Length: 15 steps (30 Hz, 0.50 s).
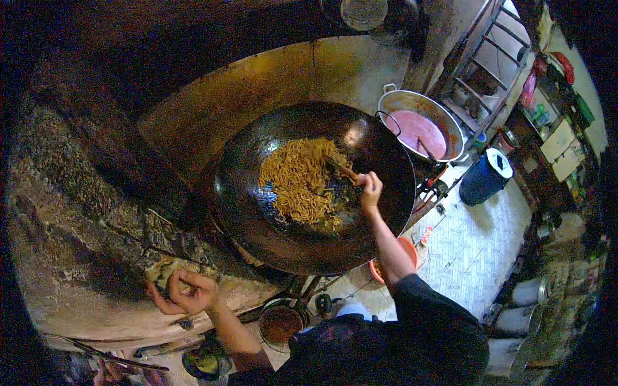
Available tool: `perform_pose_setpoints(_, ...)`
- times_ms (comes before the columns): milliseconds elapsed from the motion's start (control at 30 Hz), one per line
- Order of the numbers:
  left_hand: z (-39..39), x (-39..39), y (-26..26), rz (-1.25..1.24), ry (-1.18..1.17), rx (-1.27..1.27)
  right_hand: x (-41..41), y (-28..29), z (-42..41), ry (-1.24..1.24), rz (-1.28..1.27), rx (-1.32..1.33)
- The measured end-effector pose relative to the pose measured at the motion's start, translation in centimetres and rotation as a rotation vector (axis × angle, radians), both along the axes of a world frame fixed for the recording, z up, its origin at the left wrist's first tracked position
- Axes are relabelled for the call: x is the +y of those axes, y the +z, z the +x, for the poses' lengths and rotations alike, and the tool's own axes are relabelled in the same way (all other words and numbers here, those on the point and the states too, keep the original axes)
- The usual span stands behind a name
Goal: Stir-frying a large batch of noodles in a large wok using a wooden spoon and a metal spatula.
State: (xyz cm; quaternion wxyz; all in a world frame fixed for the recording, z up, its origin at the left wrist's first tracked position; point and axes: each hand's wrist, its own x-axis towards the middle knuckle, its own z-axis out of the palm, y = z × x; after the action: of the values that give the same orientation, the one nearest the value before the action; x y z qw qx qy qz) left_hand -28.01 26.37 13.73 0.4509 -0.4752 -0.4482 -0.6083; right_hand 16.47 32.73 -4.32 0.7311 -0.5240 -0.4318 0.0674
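A big dark wok [309,260] lies in front of me, with a mound of brown noodles [299,183] in its middle. My right hand [371,192] is closed around the handle of a wooden-handled spatula [345,170], whose far end is in the noodles and partly hidden by them. At the lower left, my left hand [186,292] is held over the pale edge of the stove ledge, fingers curled and apart, with nothing in it.
Beyond the wok's right rim stands a large metal pot [454,118] of pink liquid with a ladle. A blue bin [485,178] and a ladder [487,67] are at right. An orange basin [408,251] sits below my right forearm; a pot [281,324] stands near my body.
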Motion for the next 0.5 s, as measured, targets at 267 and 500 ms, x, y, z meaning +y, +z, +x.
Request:
perform_pose_setpoints(267,1.2,0.4,0.2,-0.038,-0.171,-0.143,1.1,-4.0,1.8,-0.038,-0.125,-0.168)
perform_pose_setpoints(500,0.2,-0.5,0.2,-0.037,-0.029,-0.051,-0.6,3.8,-6.5,-0.05,-0.036,-0.422)
